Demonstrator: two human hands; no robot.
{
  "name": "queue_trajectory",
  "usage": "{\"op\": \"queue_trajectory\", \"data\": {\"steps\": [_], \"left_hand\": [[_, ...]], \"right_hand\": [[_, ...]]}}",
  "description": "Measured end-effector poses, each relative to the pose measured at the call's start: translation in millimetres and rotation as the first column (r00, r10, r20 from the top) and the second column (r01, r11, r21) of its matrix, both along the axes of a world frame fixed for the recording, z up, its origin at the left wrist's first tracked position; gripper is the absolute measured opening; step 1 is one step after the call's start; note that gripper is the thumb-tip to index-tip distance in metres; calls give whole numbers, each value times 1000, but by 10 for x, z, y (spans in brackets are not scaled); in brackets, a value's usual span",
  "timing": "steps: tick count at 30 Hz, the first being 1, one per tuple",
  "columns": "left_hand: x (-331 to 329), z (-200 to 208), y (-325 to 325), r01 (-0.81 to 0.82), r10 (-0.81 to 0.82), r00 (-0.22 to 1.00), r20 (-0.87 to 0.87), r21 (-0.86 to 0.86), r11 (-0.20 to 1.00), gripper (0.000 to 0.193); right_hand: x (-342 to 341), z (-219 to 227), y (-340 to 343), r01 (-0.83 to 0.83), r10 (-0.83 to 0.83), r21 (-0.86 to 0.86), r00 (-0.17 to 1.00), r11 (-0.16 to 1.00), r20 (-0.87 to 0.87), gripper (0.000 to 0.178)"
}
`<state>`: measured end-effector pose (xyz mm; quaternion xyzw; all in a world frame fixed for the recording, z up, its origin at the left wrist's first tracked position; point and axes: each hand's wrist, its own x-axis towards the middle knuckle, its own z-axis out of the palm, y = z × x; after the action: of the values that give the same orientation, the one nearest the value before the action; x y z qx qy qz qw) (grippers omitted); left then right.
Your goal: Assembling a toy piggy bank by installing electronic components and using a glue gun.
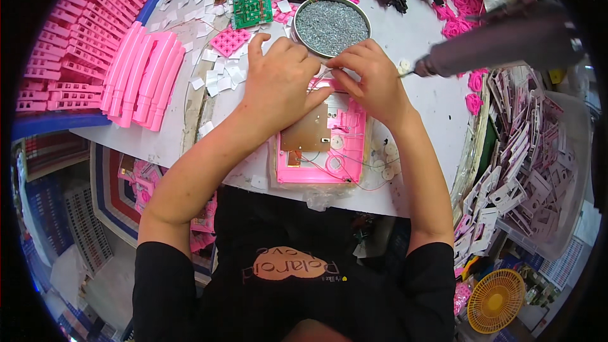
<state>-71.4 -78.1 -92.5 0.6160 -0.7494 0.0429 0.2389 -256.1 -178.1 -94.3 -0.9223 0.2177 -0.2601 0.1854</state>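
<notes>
A pink plastic housing (292, 178), open side up, lies in front of me. A brown circuit board (304, 132) sits inside it, with thin wires (315, 160) and a white round part (337, 143). My left hand (280, 79) lies over the far left of the housing, fingers curled, thumb at the board's upper edge; what its fingertips hold is hidden. Across from it, my right hand (373, 79) pinches thin wires (325, 72) at the housing's far edge, fingertips close to the left hand's.
A round tin of screws (333, 25) stands just beyond my hands. An electric screwdriver (500, 44) hangs at the right. Pink strips (142, 79), white squares (221, 79) and a green circuit board (252, 9) lie left. Right, a clear bin (560, 196) holds pale flat parts.
</notes>
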Motion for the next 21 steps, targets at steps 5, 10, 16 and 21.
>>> {"op": "queue_trajectory", "data": {"steps": [5, 10, 16, 21], "left_hand": [[-45, -63, 7, -40, 40, 999, -5, -6, 999, 15], [-17, -56, 121, -10, -3, 995, -102, -133, 991, 7], [-37, -131, 163, 51, -63, 921, -385, -42, 998, 3], [-67, -98, 132, 129, -124, 921, -369, -10, 992, 4]], "right_hand": [[54, 26, 59, 51, -51, -8, 999, 999, 15, 8], [41, 80, 183, 174, -195, -183, 975, 968, -103, 5], [-92, 273, 614, 115, -195, -305, 949, 945, -249, 10], [-146, 312, 889, 47, -126, -219, 924, 975, -361, 5]]}}
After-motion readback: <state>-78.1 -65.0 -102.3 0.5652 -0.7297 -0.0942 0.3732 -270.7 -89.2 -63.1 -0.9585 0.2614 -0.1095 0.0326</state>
